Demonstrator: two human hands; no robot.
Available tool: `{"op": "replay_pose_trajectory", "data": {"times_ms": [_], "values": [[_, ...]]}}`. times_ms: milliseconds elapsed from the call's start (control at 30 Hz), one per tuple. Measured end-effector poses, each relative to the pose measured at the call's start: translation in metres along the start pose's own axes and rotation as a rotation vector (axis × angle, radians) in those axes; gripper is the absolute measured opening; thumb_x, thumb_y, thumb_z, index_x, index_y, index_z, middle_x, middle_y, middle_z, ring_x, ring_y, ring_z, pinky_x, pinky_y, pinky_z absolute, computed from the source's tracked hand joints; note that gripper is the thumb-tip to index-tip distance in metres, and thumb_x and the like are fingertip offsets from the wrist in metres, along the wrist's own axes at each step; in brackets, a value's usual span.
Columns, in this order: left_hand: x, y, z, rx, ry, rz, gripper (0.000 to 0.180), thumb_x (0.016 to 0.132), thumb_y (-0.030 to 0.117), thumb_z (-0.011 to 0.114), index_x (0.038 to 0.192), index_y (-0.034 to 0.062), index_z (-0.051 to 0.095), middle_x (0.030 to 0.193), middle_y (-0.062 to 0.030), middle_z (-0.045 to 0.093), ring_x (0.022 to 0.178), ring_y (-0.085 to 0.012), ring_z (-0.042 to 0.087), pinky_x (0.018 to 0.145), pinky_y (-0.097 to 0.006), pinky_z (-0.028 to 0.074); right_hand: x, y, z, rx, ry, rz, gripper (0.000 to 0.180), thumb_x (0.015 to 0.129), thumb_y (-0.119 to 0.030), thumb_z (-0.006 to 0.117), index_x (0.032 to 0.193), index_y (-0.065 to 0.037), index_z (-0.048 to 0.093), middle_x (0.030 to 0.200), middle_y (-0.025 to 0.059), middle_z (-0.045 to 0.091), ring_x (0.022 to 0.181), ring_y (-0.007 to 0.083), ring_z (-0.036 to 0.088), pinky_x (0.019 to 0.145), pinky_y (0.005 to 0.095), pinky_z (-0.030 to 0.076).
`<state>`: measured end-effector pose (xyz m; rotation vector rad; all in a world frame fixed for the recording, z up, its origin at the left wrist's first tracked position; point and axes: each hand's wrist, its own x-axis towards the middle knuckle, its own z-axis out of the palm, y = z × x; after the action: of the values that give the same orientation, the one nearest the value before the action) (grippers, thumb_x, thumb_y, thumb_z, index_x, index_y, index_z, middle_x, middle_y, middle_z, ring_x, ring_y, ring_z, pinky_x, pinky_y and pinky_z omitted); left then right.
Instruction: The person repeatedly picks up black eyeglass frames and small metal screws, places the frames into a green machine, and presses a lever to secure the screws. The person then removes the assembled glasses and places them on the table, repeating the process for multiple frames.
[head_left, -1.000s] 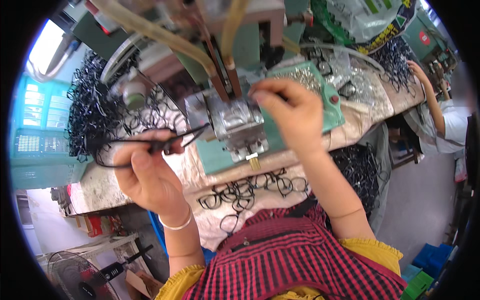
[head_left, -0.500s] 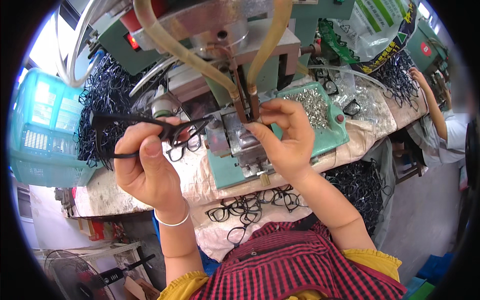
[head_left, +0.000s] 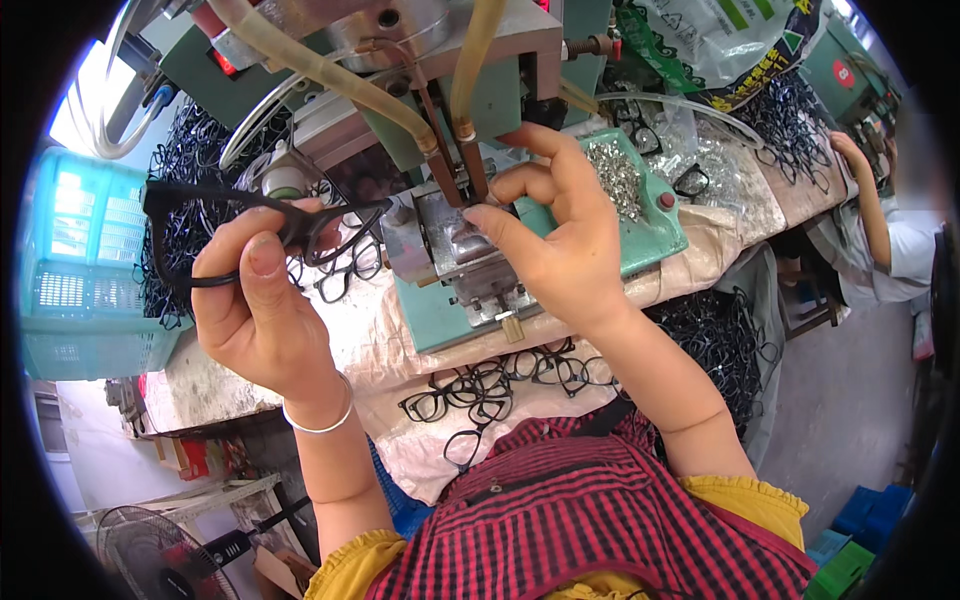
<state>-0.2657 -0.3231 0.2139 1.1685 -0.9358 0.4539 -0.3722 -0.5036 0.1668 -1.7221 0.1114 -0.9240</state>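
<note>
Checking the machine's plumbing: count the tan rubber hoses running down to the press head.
2. One tan rubber hose slants in from the upper left; the other drops almost straight down just right of it. Both end above the metal fixture. More may be hidden behind the green machine housing.

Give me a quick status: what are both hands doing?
Left hand shut on black eyeglass frame, lifted. Right hand fingers at the metal fixture. Rubber hoses hang close.

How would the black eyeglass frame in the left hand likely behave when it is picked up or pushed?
The black eyeglass frame looks light: the left hand holds it up by fingertips alone. Its thin rims suggest slight flex, and perhaps breakage under hard pressing. Pushed on the bench, it would probably slide and not roll, and could snag in the loose frames.
</note>
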Motion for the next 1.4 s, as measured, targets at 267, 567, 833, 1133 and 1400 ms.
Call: {"op": "replay_pose_trajectory", "data": {"times_ms": [267, 567, 833, 1133, 1400], "values": [[0.0, -0.001, -0.002, 0.052, 0.024, -0.019, 0.024, 0.101, 0.017, 0.058, 0.105, -0.0062, 0.061, 0.094, -0.0224, 0.069, 0.077, -0.0253, 0.069, 0.066, -0.034, 0.06, 0.041, 0.076, -0.043, -0.523, 0.1, -0.139, 0.021, 0.079, -0.008, 0.072, 0.1, -0.008, 0.072, 0.085, 0.0109, 0.071, 0.083, 0.031, 0.067, 0.077, 0.04, 0.053], [0.002, 0.001, -0.005, 0.05, -0.009, -0.005, 0.024, 0.1, 0.015, 0.059, 0.105, -0.0084, 0.06, 0.092, -0.0235, 0.069, 0.077, -0.0262, 0.07, 0.064, -0.035, 0.062, 0.043, 0.074, -0.048, -0.721, -0.005, -0.166, 0.009, 0.077, -0.014, 0.071, 0.084, -0.011, 0.076, 0.083, 0.009, 0.067, 0.09, 0.0313, 0.062, 0.077, 0.0425, 0.051], [0.002, 0.0, 0.001, -0.011, 0.026, -0.005, 0.026, 0.1, 0.015, 0.06, 0.106, -0.0099, 0.061, 0.096, -0.0229, 0.068, 0.08, -0.0279, 0.071, 0.064, -0.037, 0.064, -0.03, 0.067, -0.054, -1.074, -0.287, -0.135, 0.005, 0.069, -0.014, 0.073, 0.073, -0.013, 0.075, 0.086, 0.006, 0.057, 0.096, 0.0268, 0.056, 0.07, 0.0406, 0.046], [-0.001, -0.006, 0.0, -0.027, 0.018, 0.025, 0.021, 0.099, 0.011, 0.061, 0.103, -0.0092, 0.059, 0.097, -0.0199, 0.066, 0.079, -0.0285, 0.07, 0.063, -0.037, 0.063, -0.017, 0.047, -0.045, -0.64, -0.049, -0.125, 0.013, 0.072, -0.009, 0.073, 0.085, -0.005, 0.071, 0.09, 0.0084, 0.067, 0.087, 0.027, 0.064, 0.074, 0.039, 0.051], [-0.002, -0.003, -0.003, 0.008, 0.024, 0.008, 0.023, 0.099, 0.014, 0.061, 0.102, -0.0082, 0.06, 0.091, -0.0198, 0.067, 0.082, -0.0257, 0.069, 0.068, -0.034, 0.061, -0.017, 0.026, 0.019, 0.094, 0.247, -0.084, 0.024, 0.077, -0.001, 0.078, 0.099, -0.002, 0.067, 0.091, 0.0072, 0.068, 0.082, 0.0167, 0.067, 0.075, 0.0277, 0.052]]}}
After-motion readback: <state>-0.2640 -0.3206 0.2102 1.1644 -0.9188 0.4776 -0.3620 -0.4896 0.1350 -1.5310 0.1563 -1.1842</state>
